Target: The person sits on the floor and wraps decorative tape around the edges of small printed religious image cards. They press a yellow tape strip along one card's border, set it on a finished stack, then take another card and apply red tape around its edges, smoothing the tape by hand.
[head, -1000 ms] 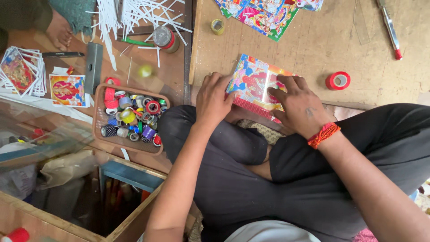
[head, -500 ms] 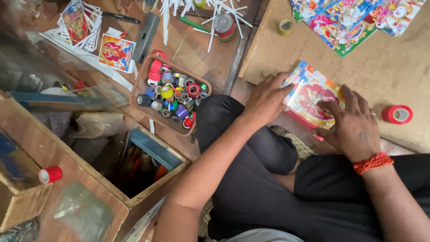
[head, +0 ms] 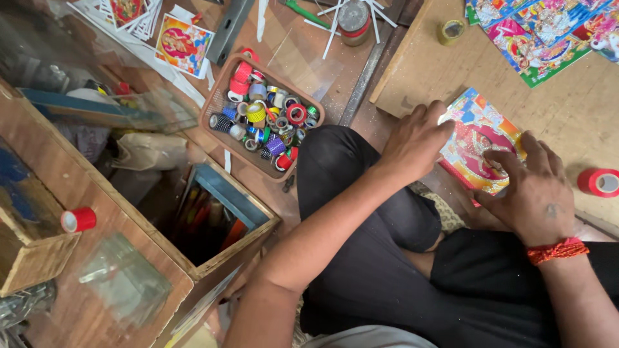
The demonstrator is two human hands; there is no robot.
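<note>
A colourful printed picture point(head: 478, 140) lies at the near edge of a low wooden board point(head: 419, 71), just above my knees. My left hand point(head: 412, 140) rests on its left edge with the fingers curled over it. My right hand point(head: 532, 190), with a red thread band at the wrist, presses down on the picture's right side with spread fingers. A red roll of tape point(head: 598, 182) lies on the board just right of my right hand.
A brown tray point(head: 219, 103) full of several small coloured tape rolls sits left of my knee. More printed pictures point(head: 548, 29) lie at the far right, another picture point(head: 182, 44) far left. A yellow tape roll point(head: 451, 31), a jar point(head: 353, 22), an open wooden box point(head: 222, 212) and a red roll point(head: 78, 220) are around.
The view has swung left and down, so the tray and the wooden box now sit more central. Both hands stay on the picture, with my right hand slid slightly down its right side.
</note>
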